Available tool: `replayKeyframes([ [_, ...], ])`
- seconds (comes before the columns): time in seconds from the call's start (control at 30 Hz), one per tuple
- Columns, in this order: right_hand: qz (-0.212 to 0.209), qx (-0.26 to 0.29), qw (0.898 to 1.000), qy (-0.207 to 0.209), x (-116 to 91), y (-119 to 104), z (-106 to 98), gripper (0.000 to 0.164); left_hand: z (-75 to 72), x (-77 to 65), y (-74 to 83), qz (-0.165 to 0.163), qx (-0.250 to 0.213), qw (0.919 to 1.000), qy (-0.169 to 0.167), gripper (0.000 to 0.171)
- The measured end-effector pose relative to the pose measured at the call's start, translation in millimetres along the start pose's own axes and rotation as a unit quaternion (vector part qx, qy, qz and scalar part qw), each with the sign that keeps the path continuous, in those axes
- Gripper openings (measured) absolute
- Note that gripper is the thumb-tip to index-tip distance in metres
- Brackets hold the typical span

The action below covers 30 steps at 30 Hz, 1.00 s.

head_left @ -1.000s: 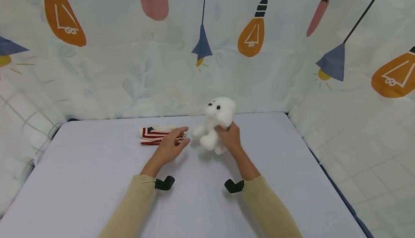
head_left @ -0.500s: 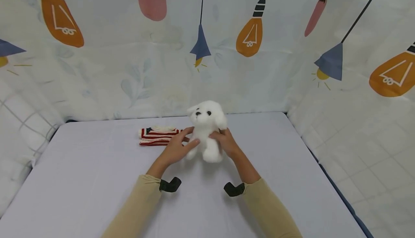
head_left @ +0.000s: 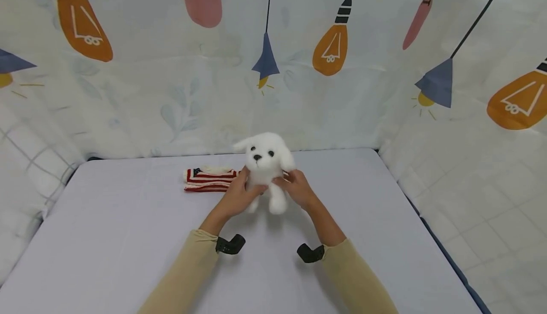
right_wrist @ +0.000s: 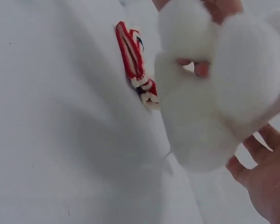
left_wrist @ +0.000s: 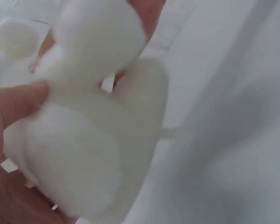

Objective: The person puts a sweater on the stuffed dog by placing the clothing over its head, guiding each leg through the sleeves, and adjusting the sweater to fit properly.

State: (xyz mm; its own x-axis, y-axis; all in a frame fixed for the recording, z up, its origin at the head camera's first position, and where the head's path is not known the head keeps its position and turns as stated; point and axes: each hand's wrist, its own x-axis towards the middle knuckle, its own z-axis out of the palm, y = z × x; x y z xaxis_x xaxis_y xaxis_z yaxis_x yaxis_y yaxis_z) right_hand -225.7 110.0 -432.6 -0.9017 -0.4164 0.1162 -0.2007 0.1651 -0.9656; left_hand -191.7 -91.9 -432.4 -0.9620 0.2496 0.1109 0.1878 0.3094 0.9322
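Note:
A white plush dog (head_left: 266,159) with dark eyes and nose faces the head camera, held upright above the table between both hands. My left hand (head_left: 238,197) grips its body on the left side; the thumb (left_wrist: 25,99) lies on the white fur in the left wrist view. On the other side my right hand (head_left: 298,190) holds the body, thumb across the front and the other fingers behind. Fur fills much of both wrist views. Just left of the dog lies a folded red, white and blue striped knit cloth (head_left: 208,180), partly hidden by my left hand.
A white-covered table (head_left: 128,238) spreads under the hands, its back edge close to a hanging curtain (head_left: 192,90) printed with lamps and bulbs. More curtain encloses the left and right sides.
The plush dog has moved left and turned from the left to face the camera. My left hand has come from over the striped cloth onto its body, joining the right.

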Motion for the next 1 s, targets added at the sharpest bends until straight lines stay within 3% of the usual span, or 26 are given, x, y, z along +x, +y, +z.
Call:
replayKeyframes([
  [0.13,-0.002,-0.041,0.998,0.048,0,6,2,0.052,-0.3,1.7,-1.9,0.002,0.000,0.9997,0.025,0.076],
  [0.27,0.030,-0.067,0.993,0.090,-2,12,3,0.047,0.1,4.4,-2.8,0.001,-0.014,0.9997,0.017,0.071],
  [0.4,0.043,-0.099,0.988,0.114,-4,17,5,0.036,0.9,9.0,-4.4,0.004,0.001,0.9999,0.010,0.074],
  [0.57,0.017,-0.111,0.985,0.128,-2,22,8,0.030,0.8,14.4,-9.3,0.000,0.043,0.9989,0.020,0.075],
  [0.67,0.026,-0.105,0.986,0.127,1,26,11,0.029,1.0,16.8,-13.3,-0.012,0.059,0.9978,0.027,0.075],
  [0.83,0.038,-0.107,0.984,0.134,3,31,13,0.027,2.0,19.3,-20.1,-0.033,0.061,0.9973,0.025,0.077],
  [1.0,0.022,-0.100,0.984,0.145,5,32,15,0.030,-0.4,18.1,-22.8,-0.038,0.055,0.9976,0.018,0.075],
])
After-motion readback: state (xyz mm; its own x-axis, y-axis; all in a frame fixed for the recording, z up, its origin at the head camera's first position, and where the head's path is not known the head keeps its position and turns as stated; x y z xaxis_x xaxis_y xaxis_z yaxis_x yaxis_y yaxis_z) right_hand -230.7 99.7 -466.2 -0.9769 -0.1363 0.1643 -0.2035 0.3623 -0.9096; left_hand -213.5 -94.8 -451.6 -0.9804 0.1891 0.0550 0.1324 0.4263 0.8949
